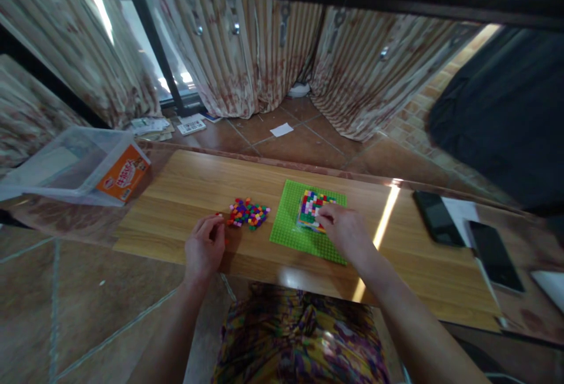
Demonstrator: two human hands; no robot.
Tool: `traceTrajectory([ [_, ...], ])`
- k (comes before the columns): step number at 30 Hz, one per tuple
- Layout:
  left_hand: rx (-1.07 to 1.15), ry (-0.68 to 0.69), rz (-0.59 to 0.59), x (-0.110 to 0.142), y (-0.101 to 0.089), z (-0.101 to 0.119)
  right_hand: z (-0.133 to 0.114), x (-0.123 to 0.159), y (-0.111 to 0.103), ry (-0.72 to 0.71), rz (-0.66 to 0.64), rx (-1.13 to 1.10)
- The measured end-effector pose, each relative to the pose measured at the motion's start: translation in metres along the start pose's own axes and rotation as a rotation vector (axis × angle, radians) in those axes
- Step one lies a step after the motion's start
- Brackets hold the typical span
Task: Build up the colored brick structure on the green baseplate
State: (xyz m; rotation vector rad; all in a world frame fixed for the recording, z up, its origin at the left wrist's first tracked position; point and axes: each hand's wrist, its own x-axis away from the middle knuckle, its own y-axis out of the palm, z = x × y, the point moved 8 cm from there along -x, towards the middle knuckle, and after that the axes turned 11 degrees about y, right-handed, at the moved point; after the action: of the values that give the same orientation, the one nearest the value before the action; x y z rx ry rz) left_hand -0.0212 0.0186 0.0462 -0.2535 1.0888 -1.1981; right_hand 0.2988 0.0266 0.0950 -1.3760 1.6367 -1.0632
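the brick stack [312, 203] stood layered on the green board [285, 219]; loose bricks [250, 215] lay unplaced; left hand [205, 247] pinched beside them, right hand [346, 228] pinched at the stack; any held brick was too small to tell.

The right hand [335, 222] covers the near right part of the block stack [312, 205], and whether a brick sits between its fingertips is too small to tell. The left hand [205, 247] hides its own palm; a speck of red shows at its fingertips, too small to make out. In the brick pile [249, 214], single pieces overlap and blur together. The clear bin [74, 164] is cut off by the left edge, and the small print on its orange label [123, 174] is unreadable. Both forearms and the patterned clothing [299, 340] run out at the bottom edge. The dark cloth [506, 120] is cut by the right edge.
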Motion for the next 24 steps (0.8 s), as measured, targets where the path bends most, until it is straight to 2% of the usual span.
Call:
traceTrajectory([
  [7, 0.014, -0.025, -0.007, -0.001, -0.001, -0.001, 0.023, 0.009, -0.007, 0.138, 0.041, -0.308],
  [12, 0.008, -0.078, -0.008, -0.004, -0.003, -0.005, 0.033, 0.011, -0.009, 0.229, 0.084, -0.382],
  [17, 0.010, -0.141, -0.064, -0.008, 0.000, -0.013, 0.031, 0.007, -0.001, 0.267, 0.073, -0.417],
  [24, -0.016, -0.114, -0.125, -0.012, 0.007, -0.018, 0.035, 0.003, 0.004, 0.317, 0.056, -0.495],
])
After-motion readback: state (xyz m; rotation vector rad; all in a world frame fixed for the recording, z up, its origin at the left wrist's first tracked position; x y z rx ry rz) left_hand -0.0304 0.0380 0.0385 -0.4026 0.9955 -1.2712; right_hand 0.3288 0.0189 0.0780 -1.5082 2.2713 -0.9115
